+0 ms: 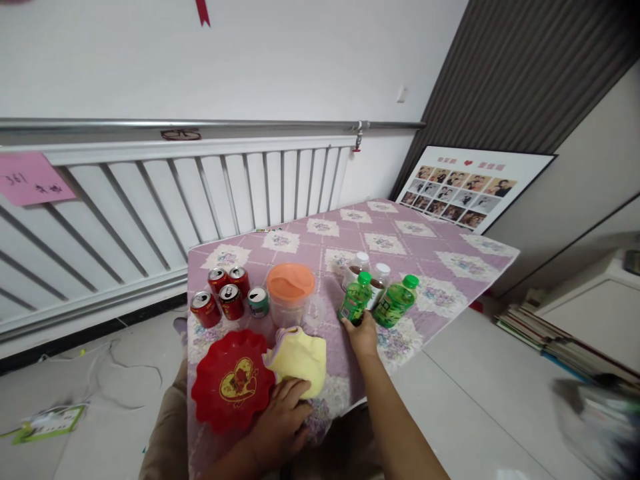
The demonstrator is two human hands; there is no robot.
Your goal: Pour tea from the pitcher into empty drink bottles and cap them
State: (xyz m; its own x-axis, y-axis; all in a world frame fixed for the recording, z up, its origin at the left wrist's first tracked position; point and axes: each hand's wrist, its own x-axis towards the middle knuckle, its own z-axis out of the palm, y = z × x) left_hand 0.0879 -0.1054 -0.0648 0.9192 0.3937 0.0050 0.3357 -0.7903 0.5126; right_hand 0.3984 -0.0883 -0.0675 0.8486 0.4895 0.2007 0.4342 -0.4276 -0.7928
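My right hand (363, 335) is closed around the lower part of a green drink bottle (356, 298), which stands upright on the table. A second green-capped bottle (396, 302) is just to its right, and two white-capped bottles of brown drink, one of them the rear bottle (358, 268), stand close behind. My left hand (286, 419) lies at the near edge of a crumpled yellow cloth (303, 360), fingers apart and touching it. Left of the cloth is a red scalloped plate (213, 383) with a gold heart design.
Several opened red cans (231, 303) and a green can (258, 303) stand at the left. Beside them is a clear plastic jug (287, 313) with an orange lid. A purple flowered cloth (350, 233) covers the table. A white radiator (225, 193) runs behind; a photo board (465, 187) leans at the right.
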